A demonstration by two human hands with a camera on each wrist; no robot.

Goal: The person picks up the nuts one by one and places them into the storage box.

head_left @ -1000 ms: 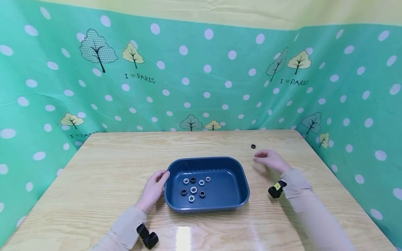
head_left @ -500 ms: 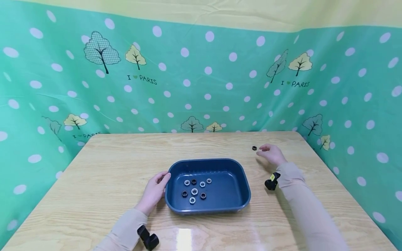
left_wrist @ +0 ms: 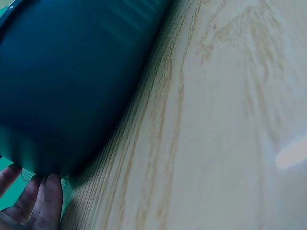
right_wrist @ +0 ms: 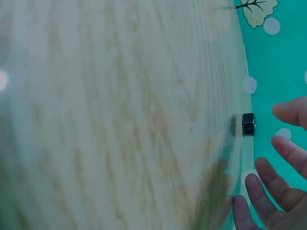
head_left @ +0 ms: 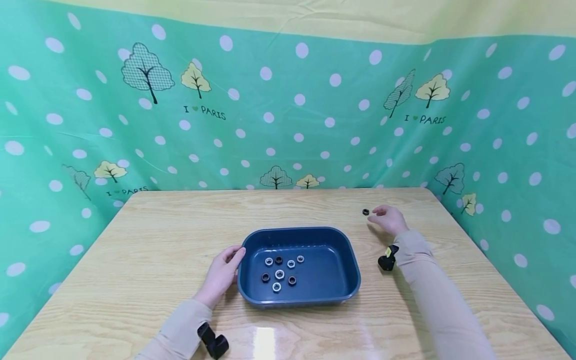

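My left hand (head_left: 221, 272) grips the left side of a dark blue plastic basin (head_left: 346, 295), thumb at the rim. In the left wrist view its fingers (left_wrist: 50, 201) rest against the basin's outer wall (left_wrist: 72, 86). Silver nuts (head_left: 280, 274) and black nuts (head_left: 292, 281) lie in the basin's left half. Beyond the basin's far right corner, one black hex nut (head_left: 366, 212) lies on the table. Just right of that nut is my right hand (head_left: 389, 219), holding nothing. The right wrist view has its thumb and fingers (right_wrist: 261, 191) spread apart beside the nut (right_wrist: 248, 124).
The light wood-grain table (head_left: 180, 235) extends all round the basin. A green polka-dot cloth (head_left: 297, 135) printed with trees hangs along the back and both sides. Each sleeve carries a small black wrist camera, left (head_left: 213, 341) and right (head_left: 388, 259).
My right hand has moved away from me, up to the loose black nut, and has stayed nearly still over the last half second. The left hand keeps its hold on the basin.
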